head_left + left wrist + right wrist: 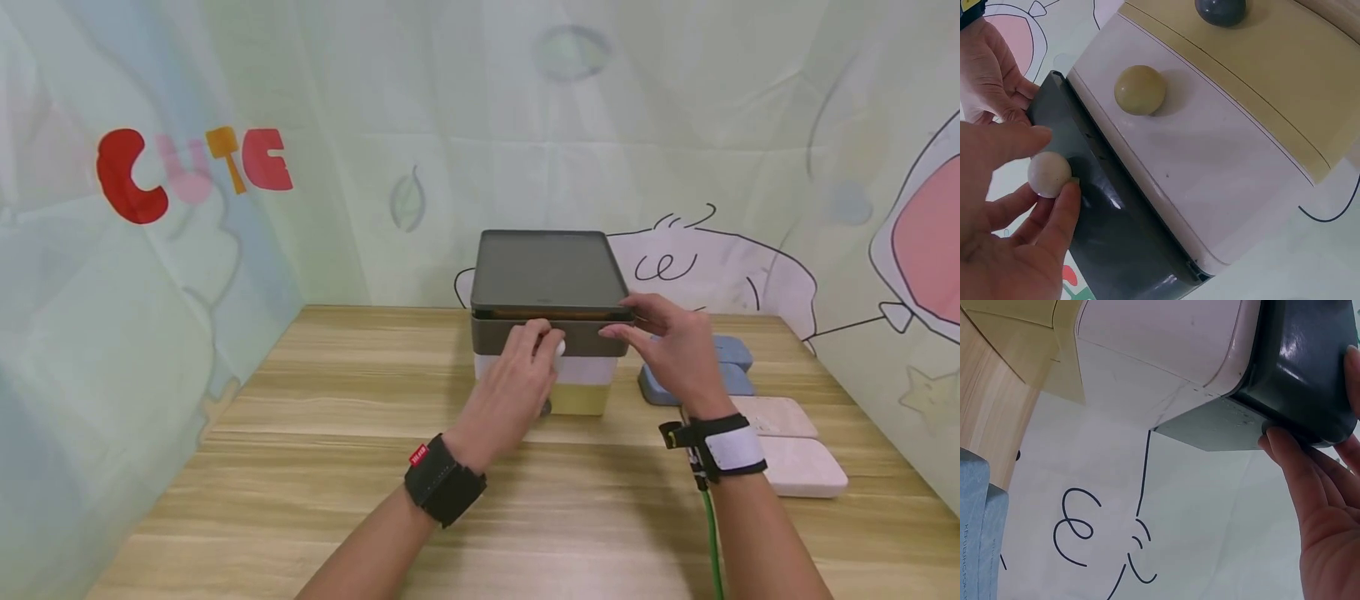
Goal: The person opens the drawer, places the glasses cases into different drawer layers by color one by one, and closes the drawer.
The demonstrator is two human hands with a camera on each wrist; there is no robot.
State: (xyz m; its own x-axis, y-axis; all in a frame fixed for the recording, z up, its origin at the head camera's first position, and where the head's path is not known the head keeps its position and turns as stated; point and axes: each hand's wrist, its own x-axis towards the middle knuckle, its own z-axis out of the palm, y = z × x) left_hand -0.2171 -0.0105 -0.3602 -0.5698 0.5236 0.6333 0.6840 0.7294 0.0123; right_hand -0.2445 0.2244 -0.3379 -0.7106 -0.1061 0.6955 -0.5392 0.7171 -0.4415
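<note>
A small box of stacked drawers [551, 267] stands on the table, with a dark grey top tier, a white middle and a yellow bottom. My left hand [513, 383] is at the front of the grey drawer [1119, 231], thumb and fingers curled about its round white knob [1049, 175]. My right hand [678, 350] grips the right front corner of the grey tier, thumb on the front and fingers by the top edge. In the left wrist view a yellowish knob [1140, 90] shows on the white drawer and a dark knob [1220, 9] on the yellow one.
Right of the box lie blue cases [731, 379], then a beige case [776, 415] and a pale pink one [806, 467] nearer me. A printed curtain [420, 100] hangs behind the wooden table [315, 400]. A green cable [711, 533] runs from the right wrist strap.
</note>
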